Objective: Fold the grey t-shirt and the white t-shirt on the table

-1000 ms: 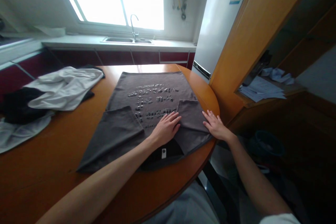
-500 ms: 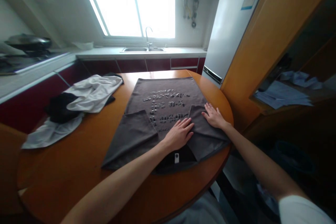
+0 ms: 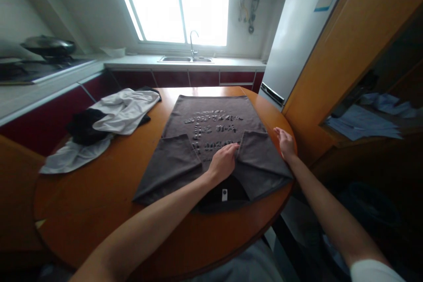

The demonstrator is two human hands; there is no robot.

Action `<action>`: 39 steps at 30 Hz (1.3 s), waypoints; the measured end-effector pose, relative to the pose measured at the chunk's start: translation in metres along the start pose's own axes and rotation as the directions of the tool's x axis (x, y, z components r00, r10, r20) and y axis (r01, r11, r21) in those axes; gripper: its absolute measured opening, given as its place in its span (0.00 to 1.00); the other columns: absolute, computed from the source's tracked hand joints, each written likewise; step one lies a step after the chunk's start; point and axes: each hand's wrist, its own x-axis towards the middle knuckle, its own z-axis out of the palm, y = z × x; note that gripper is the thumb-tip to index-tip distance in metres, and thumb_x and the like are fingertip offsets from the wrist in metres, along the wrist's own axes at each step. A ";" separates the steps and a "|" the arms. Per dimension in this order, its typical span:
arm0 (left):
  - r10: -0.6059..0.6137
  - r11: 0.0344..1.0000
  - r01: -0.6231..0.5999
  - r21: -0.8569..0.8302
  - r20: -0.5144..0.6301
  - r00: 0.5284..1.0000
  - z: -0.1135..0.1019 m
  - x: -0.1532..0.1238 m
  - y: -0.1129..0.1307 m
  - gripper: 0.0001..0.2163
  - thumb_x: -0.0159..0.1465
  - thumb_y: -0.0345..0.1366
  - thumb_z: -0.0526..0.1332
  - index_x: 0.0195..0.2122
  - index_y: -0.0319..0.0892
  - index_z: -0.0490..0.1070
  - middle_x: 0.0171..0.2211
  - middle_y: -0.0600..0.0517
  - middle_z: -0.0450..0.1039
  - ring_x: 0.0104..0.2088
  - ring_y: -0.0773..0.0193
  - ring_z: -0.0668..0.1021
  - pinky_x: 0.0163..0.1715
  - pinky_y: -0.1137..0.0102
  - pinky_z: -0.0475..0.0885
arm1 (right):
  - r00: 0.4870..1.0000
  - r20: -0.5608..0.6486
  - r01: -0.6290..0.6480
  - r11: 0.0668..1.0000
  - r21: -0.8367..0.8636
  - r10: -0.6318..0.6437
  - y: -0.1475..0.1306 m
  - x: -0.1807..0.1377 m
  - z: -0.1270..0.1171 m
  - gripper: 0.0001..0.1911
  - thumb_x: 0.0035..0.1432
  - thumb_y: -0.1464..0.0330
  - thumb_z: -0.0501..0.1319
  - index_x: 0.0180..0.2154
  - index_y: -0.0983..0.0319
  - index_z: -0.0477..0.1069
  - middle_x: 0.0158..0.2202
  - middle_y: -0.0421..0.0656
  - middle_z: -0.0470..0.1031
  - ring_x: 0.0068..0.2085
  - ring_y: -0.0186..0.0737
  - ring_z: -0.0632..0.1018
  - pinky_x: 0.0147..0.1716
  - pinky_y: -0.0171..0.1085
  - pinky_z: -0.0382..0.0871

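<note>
A dark grey T-shirt [image 3: 211, 128] with pale lettering lies flat on the round wooden table [image 3: 99, 202], both sleeves folded inward. My left hand [image 3: 224, 162] rests on the shirt's middle, its fingers curled onto the inner edge of the right folded sleeve [image 3: 261, 158]. My right hand [image 3: 284, 142] lies open with fingers together at the shirt's right edge, near the table rim. A small white label [image 3: 224, 194] shows inside the black neckline close to me.
A heap of white and black clothes [image 3: 109, 121] lies at the table's left. Behind are a counter with a sink [image 3: 185, 58], a stove with a pan [image 3: 49, 46], a white fridge [image 3: 297, 39] and a wooden cabinet with papers [image 3: 360, 123] at the right.
My right hand slid off the folded sleeve to the shirt's right edge. My left hand's fingers curled onto the sleeve's inner edge. The view turned left and up.
</note>
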 end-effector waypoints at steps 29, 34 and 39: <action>0.257 0.964 -0.264 0.039 0.131 0.958 0.010 -0.006 -0.003 0.13 0.67 0.30 0.57 0.49 0.42 0.77 0.57 0.48 0.76 0.59 0.58 0.76 0.63 0.65 0.69 | 0.994 -0.039 0.082 0.942 -0.324 -0.100 0.004 -0.005 0.001 0.28 0.64 0.60 0.51 0.53 0.70 0.77 0.59 0.59 0.74 0.63 0.54 0.72 0.65 0.50 0.62; 0.257 0.965 -0.261 0.022 0.121 0.959 0.011 -0.005 -0.005 0.13 0.67 0.30 0.57 0.49 0.43 0.77 0.57 0.49 0.76 0.59 0.58 0.76 0.63 0.64 0.70 | 0.982 -0.177 0.036 0.989 -0.141 -0.061 -0.006 -0.009 -0.007 0.25 0.63 0.59 0.52 0.48 0.67 0.80 0.52 0.57 0.80 0.57 0.54 0.78 0.60 0.50 0.68; 0.243 0.968 -0.246 0.040 0.074 0.967 0.012 -0.004 -0.006 0.12 0.68 0.30 0.58 0.49 0.44 0.78 0.58 0.47 0.74 0.60 0.56 0.75 0.63 0.59 0.69 | 0.988 -0.154 0.027 0.998 0.065 -0.017 -0.002 -0.008 -0.006 0.24 0.62 0.57 0.53 0.44 0.66 0.80 0.49 0.55 0.81 0.53 0.51 0.80 0.56 0.48 0.72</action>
